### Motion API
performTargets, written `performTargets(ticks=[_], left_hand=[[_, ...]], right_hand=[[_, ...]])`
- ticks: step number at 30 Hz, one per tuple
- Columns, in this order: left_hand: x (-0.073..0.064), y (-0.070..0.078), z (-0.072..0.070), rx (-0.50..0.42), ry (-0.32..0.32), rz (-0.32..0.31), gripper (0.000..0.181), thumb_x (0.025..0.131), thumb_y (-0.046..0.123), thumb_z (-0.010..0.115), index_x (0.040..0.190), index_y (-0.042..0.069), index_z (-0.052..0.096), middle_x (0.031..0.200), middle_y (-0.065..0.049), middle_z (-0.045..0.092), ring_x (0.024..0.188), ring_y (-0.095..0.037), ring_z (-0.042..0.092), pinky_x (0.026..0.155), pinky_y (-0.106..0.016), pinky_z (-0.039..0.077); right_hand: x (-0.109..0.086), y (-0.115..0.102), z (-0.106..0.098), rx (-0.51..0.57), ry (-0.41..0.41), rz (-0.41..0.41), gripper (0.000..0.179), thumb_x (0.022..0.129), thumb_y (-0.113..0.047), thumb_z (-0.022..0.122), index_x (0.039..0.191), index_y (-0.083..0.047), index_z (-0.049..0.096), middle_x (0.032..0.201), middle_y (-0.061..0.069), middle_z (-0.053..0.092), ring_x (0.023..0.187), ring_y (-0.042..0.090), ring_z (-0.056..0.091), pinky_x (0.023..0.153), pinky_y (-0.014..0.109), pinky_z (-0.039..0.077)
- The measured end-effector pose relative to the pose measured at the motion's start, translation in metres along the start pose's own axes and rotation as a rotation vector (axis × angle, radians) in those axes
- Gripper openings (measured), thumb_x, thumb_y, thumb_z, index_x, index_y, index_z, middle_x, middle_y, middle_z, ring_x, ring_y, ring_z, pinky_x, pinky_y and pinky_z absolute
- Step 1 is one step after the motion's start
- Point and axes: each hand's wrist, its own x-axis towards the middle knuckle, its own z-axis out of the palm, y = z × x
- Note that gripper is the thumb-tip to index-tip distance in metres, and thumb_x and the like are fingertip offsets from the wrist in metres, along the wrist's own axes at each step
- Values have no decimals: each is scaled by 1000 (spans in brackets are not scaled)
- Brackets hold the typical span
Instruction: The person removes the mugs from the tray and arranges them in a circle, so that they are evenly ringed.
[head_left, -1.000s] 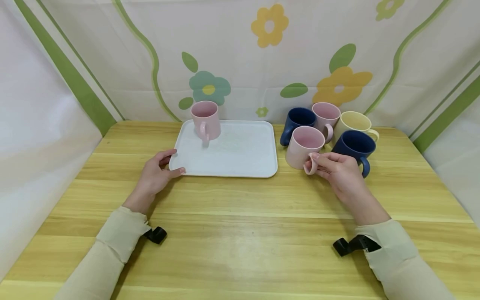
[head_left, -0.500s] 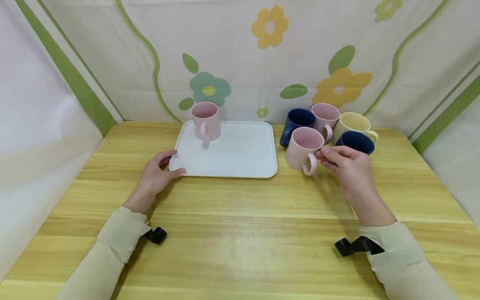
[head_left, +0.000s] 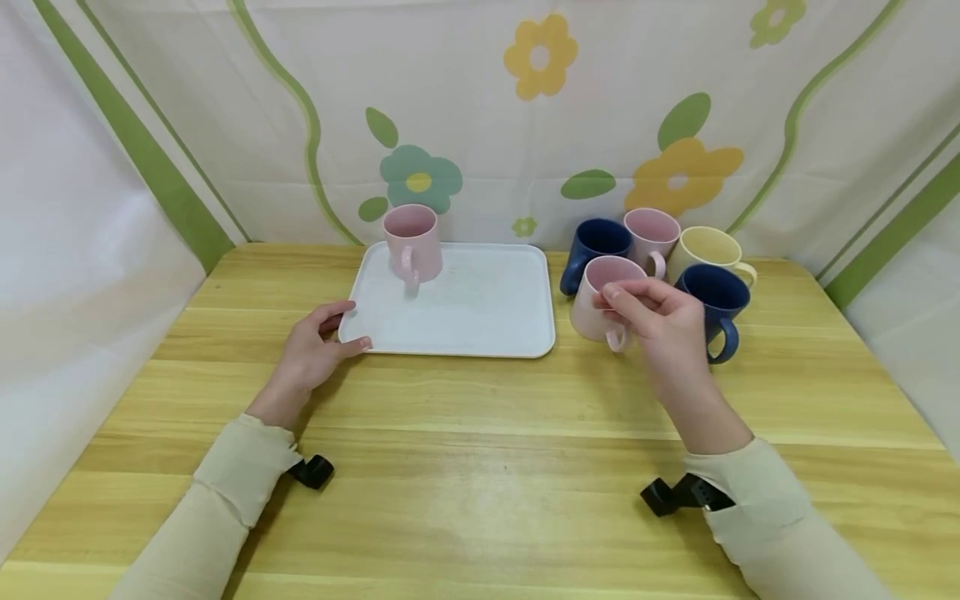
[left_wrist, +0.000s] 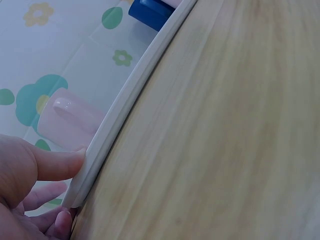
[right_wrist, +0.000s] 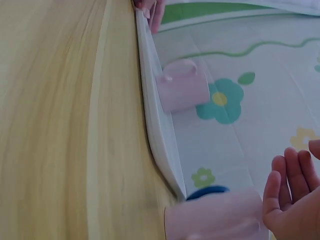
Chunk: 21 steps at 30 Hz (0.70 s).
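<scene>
My left hand (head_left: 313, 350) grips the near left corner of a white tray (head_left: 465, 321), thumb on its front rim and fingers around the left side. A pink mug (head_left: 420, 254) stands upright on the tray's far left part, handle toward me. Above the near pink mug (head_left: 591, 312) on the table hovers my right hand (head_left: 660, 321), holding nothing, its fingers loosely bent. It hides part of that mug's rim and handle. In the right wrist view the right hand's fingers (right_wrist: 297, 175) show apart from the near pink mug (right_wrist: 217, 217).
Around the near pink mug stand a blue mug (head_left: 600, 237), another pink mug (head_left: 651, 227), a yellow mug (head_left: 708, 246) and a second blue mug (head_left: 716, 292), close together. A flowered cloth (head_left: 480, 125) hangs behind the wooden table (head_left: 450, 467).
My right hand has let go of the near pink mug's handle, drawn back to the right, then moved up and left over the mug. The left hand and tray have stayed put.
</scene>
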Motion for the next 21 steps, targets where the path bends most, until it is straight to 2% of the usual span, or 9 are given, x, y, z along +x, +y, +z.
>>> performTargets(ticks=[5, 10, 15, 21], left_hand=[[-1, 0, -1, -5, 3, 3, 74, 100, 17, 76, 164, 10, 40, 163, -22, 43, 148, -39, 42, 126, -51, 33], [0, 0, -1, -5, 6, -1, 74, 99, 17, 77, 163, 10, 41, 163, -22, 43, 148, -39, 41, 127, -52, 32], [2, 1, 1, -12, 6, -10, 74, 98, 18, 78, 163, 12, 42, 164, -21, 42, 149, -38, 40, 127, -51, 31], [-2, 0, 0, 3, 10, -25, 75, 99, 19, 77, 164, 13, 41, 162, -21, 44, 146, -38, 42, 122, -49, 37]], right_hand=[[9, 4, 24, -35, -116, -7, 7, 101, -15, 74, 101, -9, 77, 93, -6, 81, 91, 9, 78, 85, 23, 63], [21, 9, 45, -74, -243, 18, 13, 102, -16, 72, 109, -5, 74, 98, -6, 81, 97, 11, 78, 88, 25, 63], [31, 13, 64, -65, -301, 50, 19, 102, -15, 72, 114, 0, 73, 100, -4, 81, 99, 12, 78, 89, 27, 63], [40, 20, 88, -44, -339, 93, 25, 103, -14, 71, 119, 5, 71, 103, -2, 80, 99, 15, 77, 91, 30, 63]])
